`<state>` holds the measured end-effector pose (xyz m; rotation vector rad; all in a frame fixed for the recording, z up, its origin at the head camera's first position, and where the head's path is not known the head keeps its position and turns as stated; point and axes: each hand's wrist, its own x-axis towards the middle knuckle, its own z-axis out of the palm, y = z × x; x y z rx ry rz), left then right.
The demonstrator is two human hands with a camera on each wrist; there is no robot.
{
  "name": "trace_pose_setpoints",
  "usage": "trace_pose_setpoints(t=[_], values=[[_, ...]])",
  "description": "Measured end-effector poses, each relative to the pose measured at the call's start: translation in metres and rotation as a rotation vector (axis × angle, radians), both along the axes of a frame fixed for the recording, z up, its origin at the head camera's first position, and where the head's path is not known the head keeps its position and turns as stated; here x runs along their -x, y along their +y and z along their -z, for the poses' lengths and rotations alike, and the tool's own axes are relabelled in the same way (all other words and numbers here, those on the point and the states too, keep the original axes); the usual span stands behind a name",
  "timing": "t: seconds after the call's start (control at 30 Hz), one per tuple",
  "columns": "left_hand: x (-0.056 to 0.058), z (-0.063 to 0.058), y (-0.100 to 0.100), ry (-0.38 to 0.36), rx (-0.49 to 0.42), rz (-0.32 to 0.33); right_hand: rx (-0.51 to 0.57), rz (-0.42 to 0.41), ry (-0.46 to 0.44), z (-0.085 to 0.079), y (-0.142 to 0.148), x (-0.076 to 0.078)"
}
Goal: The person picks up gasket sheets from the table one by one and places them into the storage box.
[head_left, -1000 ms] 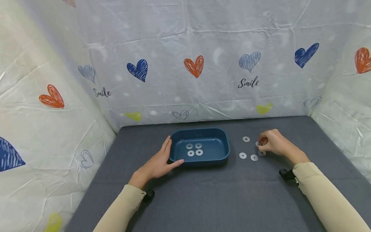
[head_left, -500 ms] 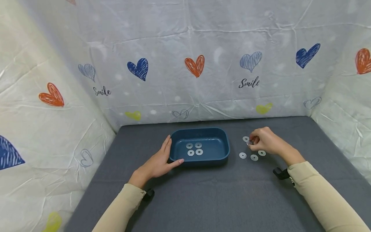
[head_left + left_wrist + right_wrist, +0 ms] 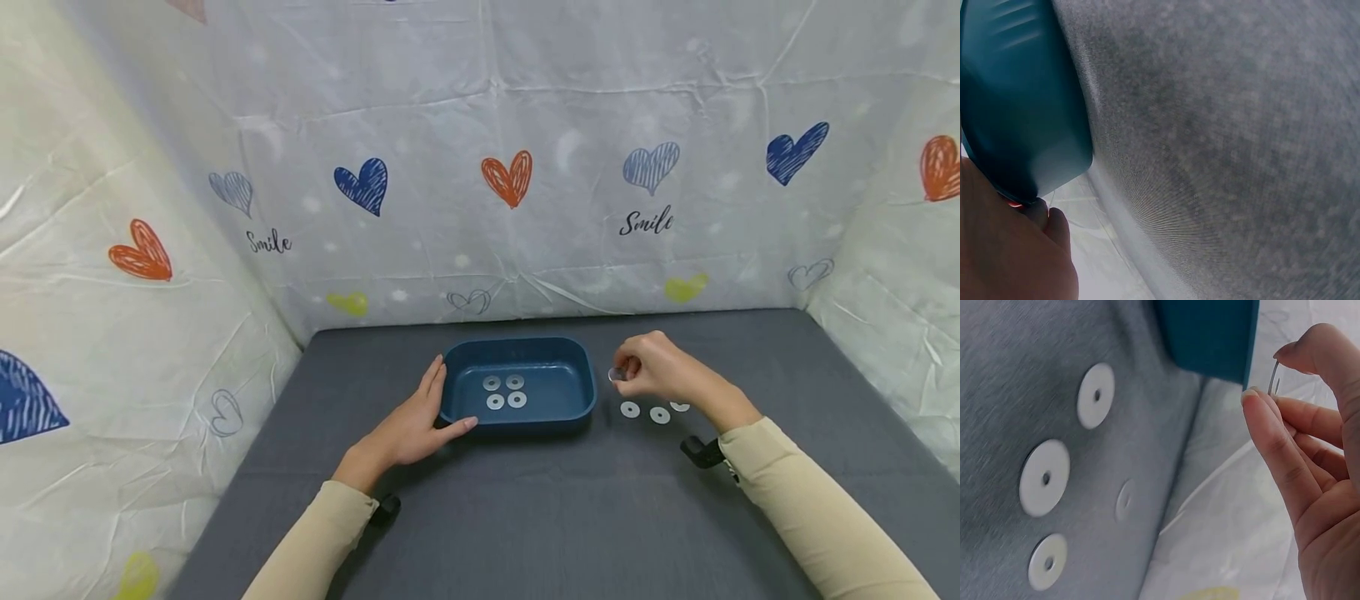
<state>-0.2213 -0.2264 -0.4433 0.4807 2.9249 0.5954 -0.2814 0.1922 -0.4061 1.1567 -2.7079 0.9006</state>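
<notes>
My left hand [image 3: 405,429] lies against the left end of a blue tray [image 3: 558,383]. Its fingers are stretched along the wall and the thumb touches the front rim. Several flat metal washers [image 3: 517,400] lie in the left half of the tray. Just off the tray's right end, my right hand [image 3: 660,367] pinches another washer [image 3: 1273,378] between thumb and fingertips, above the table. Below that hand, loose washers [image 3: 630,409] lie on the cloth. A farther washer [image 3: 1125,499] appears in the right wrist view but is hidden behind the hand in the head view.
A dark grey cloth [image 3: 525,525] covers the table. White sheeting [image 3: 420,242] printed with hearts hangs behind it and on both sides. Dark wrist mounts [image 3: 702,452] stick out below the sleeves.
My right hand has lifted a washer from the right-hand group and moved left with it toward the tray. My left hand and the washers in the tray have kept their places.
</notes>
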Motion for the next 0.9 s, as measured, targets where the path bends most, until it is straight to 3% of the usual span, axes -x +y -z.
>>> trace_pose_setpoints(t=[0.4,0.67,0.9], values=[[-0.001,0.004,-0.001,-0.014,0.005,-0.005,0.009,-0.091,0.055,-0.006,-0.04,0.004],[0.003,-0.001,-0.001,0.003,-0.002,-0.001,-0.001,-0.098,0.024,-0.016,-0.065,0.008],[0.002,0.002,-0.001,-0.003,-0.002,-0.003,0.006,-0.126,0.04,-0.009,-0.081,0.013]])
